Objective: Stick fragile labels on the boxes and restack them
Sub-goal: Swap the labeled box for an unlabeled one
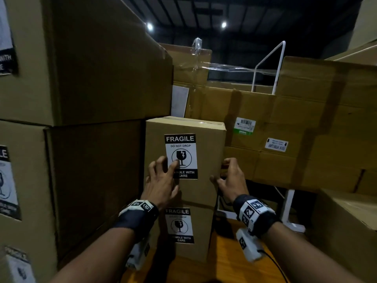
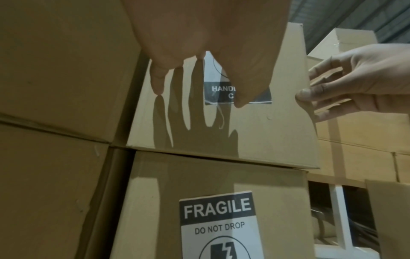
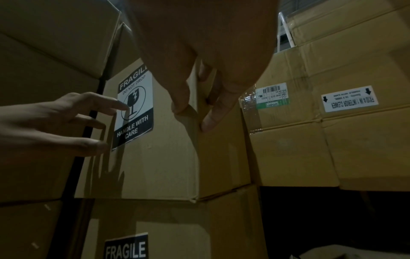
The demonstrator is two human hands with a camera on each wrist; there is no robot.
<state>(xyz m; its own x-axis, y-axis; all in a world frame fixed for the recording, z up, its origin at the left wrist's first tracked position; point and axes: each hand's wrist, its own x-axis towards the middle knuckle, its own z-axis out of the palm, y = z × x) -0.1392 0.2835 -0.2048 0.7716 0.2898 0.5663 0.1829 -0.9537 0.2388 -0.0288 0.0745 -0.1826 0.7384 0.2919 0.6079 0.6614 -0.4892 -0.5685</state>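
Label [image 1: 180, 156] under left hand [image 1: 161, 181] fingertips, right hand [image 1: 230, 180] gripping box [image 1: 206, 152] edge.

Between the hands, on the upper brown cardboard box [image 1: 206, 144]: black-and-white rectangular paper label [image 1: 180, 152] reading "FRAGILE / DO NOT DROP / HANDLE WITH CARE". Below the wrists, on the lower brown cardboard box [image 1: 202, 231]: matching label [image 1: 179, 225], "FRAGILE".

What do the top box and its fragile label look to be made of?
Top box: brown corrugated cardboard, matte, judging by its folded edges and taped seam. Fragile label: likely printed paper sticker, slightly glossy, black on white; the left hand touches it.
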